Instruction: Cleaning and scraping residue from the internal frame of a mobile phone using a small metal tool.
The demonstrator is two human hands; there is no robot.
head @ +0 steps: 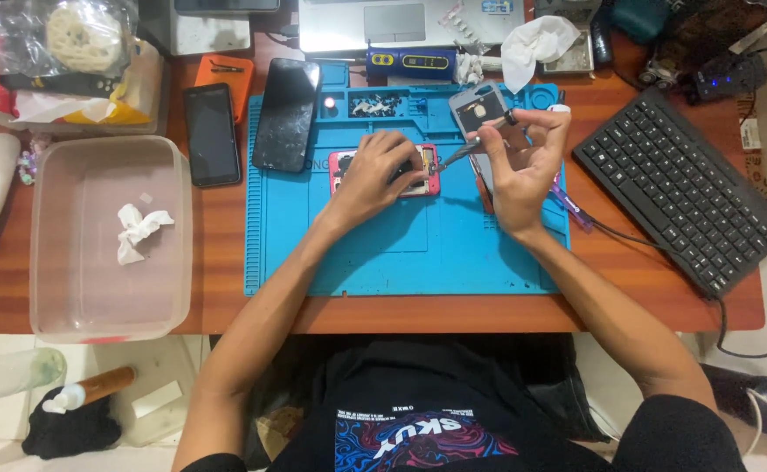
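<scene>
An opened phone in a red frame (429, 180) lies on the blue repair mat (401, 245). My left hand (374, 175) rests over it and presses it down, hiding most of its inside. My right hand (523, 162) grips a thin metal tool (479, 138) like a pen, with the tip angled down to the phone's right edge. A grey phone back cover (475, 109) lies on the mat just behind the tool.
Two dark phones (211, 133) (285, 114) lie at the mat's left. A clear plastic tub (108, 240) with a crumpled tissue stands far left, a black keyboard (680, 188) at the right. A laptop (401, 22) and white tissue (536, 44) sit behind.
</scene>
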